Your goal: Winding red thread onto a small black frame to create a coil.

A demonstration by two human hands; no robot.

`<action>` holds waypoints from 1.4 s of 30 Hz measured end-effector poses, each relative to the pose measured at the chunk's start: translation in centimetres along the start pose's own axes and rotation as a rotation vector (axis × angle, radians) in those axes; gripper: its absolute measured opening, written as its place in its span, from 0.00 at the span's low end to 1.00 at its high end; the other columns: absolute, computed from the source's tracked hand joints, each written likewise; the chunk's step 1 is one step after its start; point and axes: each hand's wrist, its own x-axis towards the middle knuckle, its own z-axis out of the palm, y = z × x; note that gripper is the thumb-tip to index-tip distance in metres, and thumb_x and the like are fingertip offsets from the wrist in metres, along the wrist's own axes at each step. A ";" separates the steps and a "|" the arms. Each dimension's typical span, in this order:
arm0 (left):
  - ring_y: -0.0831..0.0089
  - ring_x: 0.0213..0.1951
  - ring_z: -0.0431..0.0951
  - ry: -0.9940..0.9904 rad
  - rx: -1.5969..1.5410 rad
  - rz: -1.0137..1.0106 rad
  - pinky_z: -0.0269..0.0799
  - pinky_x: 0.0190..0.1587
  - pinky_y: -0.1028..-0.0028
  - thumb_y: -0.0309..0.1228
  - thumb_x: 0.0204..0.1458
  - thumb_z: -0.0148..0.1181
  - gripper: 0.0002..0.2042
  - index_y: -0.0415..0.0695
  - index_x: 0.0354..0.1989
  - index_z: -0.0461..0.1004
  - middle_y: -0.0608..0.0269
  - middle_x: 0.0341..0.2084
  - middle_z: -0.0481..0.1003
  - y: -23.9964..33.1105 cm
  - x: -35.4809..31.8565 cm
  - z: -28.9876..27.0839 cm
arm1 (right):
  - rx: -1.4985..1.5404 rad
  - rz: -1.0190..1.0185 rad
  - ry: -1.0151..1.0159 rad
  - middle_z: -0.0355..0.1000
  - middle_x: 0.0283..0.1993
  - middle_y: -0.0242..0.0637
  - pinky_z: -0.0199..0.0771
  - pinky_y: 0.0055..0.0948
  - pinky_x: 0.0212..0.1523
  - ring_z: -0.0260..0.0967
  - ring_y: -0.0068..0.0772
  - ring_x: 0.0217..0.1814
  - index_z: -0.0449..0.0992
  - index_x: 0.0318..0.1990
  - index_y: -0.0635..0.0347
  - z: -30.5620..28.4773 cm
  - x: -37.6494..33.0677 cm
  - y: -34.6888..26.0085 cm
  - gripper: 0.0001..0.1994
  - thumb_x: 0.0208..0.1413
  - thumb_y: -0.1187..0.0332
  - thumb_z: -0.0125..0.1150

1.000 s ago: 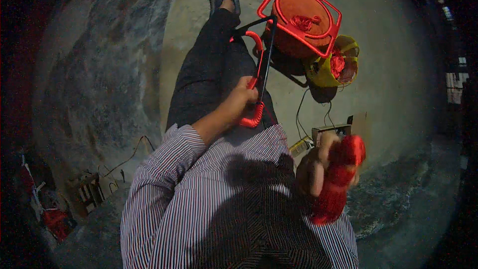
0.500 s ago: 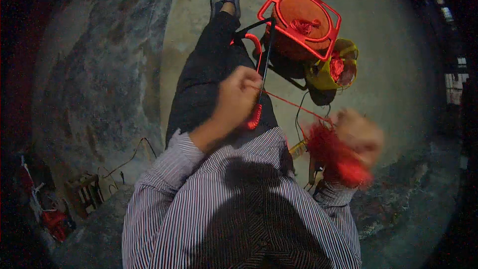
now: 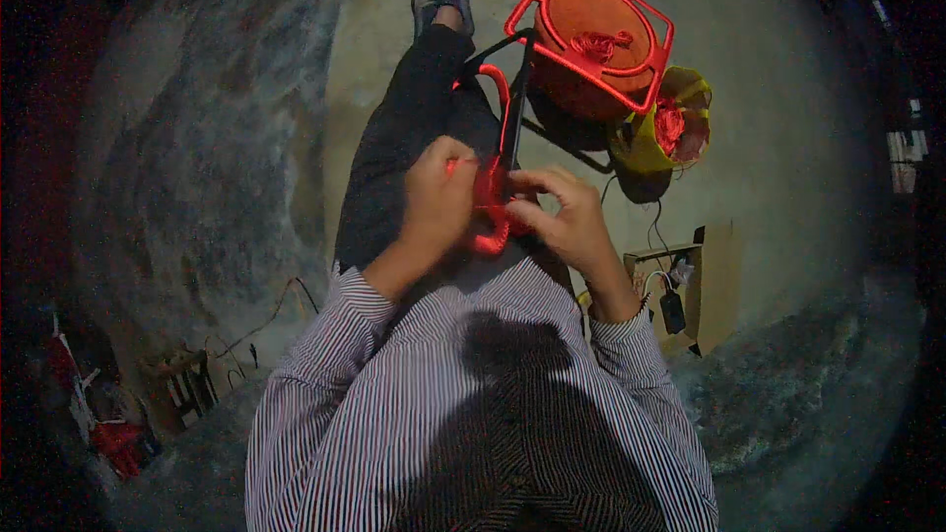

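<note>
A slim black metal frame (image 3: 506, 128) lies across my lap, with a curved bar wrapped in red cord (image 3: 500, 84) attached to it. My left hand (image 3: 439, 197) is closed at the left of the frame, with red showing by its fingers. From the right, my right hand (image 3: 570, 219) reaches to the frame, thumb and forefinger bent against a blurred bundle of red cord (image 3: 490, 185) between the hands. Below the bundle, a coiled red end (image 3: 490, 241) curves over my lap. The fingertips on the cord are partly hidden and smeared.
Ahead on the right stands a red-framed stool (image 3: 641, 89) with an orange-brown round top and loose red cord (image 3: 601, 43) on it. Beside it is a yellow bag (image 3: 641, 143) holding red cord. An open cardboard box (image 3: 717, 286) with a black plug-like item (image 3: 673, 311) sits nearer.
My right hand has swung from the far right, with the red cord bundle, in to the frame beside my left hand. The cardboard box it covered now shows.
</note>
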 end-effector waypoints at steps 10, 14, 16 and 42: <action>0.80 0.17 0.65 -0.303 -0.670 -0.501 0.63 0.23 0.80 0.31 0.52 0.49 0.06 0.43 0.27 0.69 0.70 0.23 0.70 0.0 -0.1 1.3 | 0.564 0.009 0.450 0.72 0.35 0.37 0.71 0.34 0.43 0.71 0.35 0.38 0.67 0.49 0.63 -6.1 -2.6 0.9 0.19 0.51 0.66 0.58; 0.78 0.16 0.65 -0.387 -0.594 -0.580 0.64 0.23 0.79 0.31 0.53 0.49 0.06 0.43 0.27 0.68 0.66 0.23 0.70 -1.9 -0.4 2.6 | 1.091 -0.031 0.590 0.67 0.31 0.31 0.71 0.28 0.37 0.67 0.27 0.30 0.64 0.51 0.66 -9.6 -4.9 -3.4 0.21 0.56 0.59 0.53; 0.76 0.16 0.67 -0.418 -0.714 -0.668 0.63 0.21 0.79 0.32 0.53 0.48 0.06 0.44 0.28 0.66 0.62 0.23 0.71 -1.8 -0.6 3.0 | 1.327 -0.034 0.311 0.68 0.33 0.33 0.70 0.32 0.28 0.62 0.29 0.20 0.64 0.49 0.60 -11.0 -7.8 -5.0 0.19 0.59 0.54 0.48; 0.71 0.43 0.74 -0.457 -0.629 -0.196 0.68 0.50 0.70 0.22 0.51 0.54 0.15 0.41 0.48 0.66 0.61 0.39 0.73 4.8 -2.8 -1.0 | 0.594 0.301 -0.147 0.69 0.37 0.34 0.67 0.20 0.38 0.66 0.21 0.38 0.68 0.51 0.64 0.7 -5.5 4.3 0.25 0.56 0.51 0.52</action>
